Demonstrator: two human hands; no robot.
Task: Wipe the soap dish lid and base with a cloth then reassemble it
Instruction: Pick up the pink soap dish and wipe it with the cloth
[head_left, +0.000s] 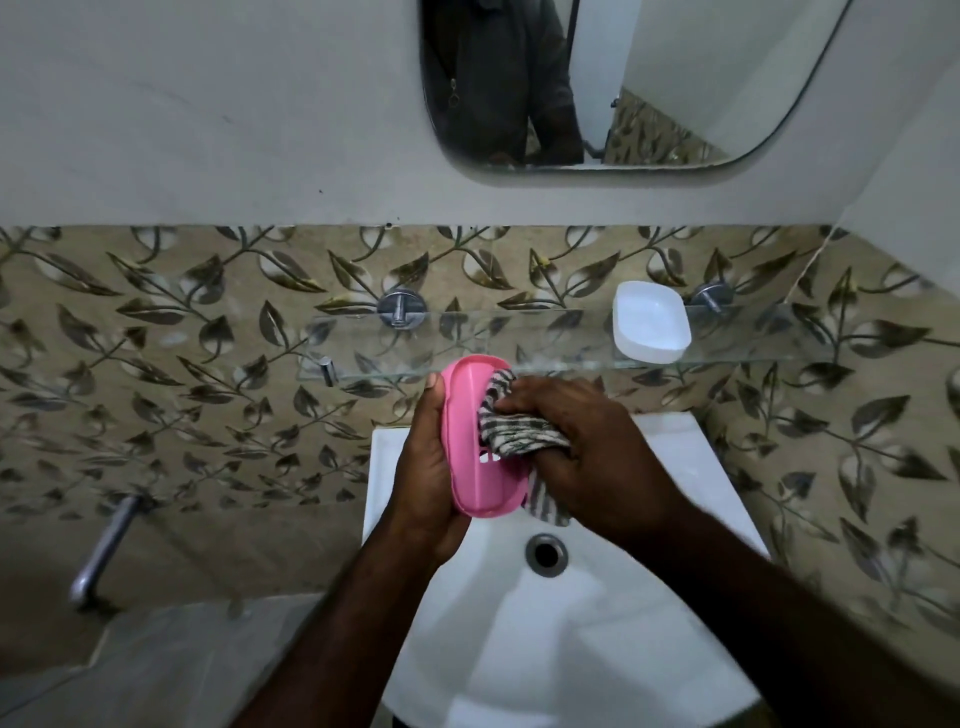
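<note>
Your left hand (426, 467) grips the pink soap dish piece (478, 441) above the sink (519, 649), right hand (587, 457) clutching the cloth (514, 426) against it. Scrub too hard and it could pop loose into the sink. White piece (652, 322) waits up behind the sink.

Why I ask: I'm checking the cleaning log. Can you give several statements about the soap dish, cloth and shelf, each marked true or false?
1. The left hand holds the pink soap dish part. True.
2. The striped cloth lies loose in the sink. False: the right hand grips it and presses it against the pink part, above the sink.
3. The white soap dish part sits on the glass shelf. True.
4. The two soap dish parts are already put together. False: they are apart, the pink one in the hands and the white one on the shelf.
</note>
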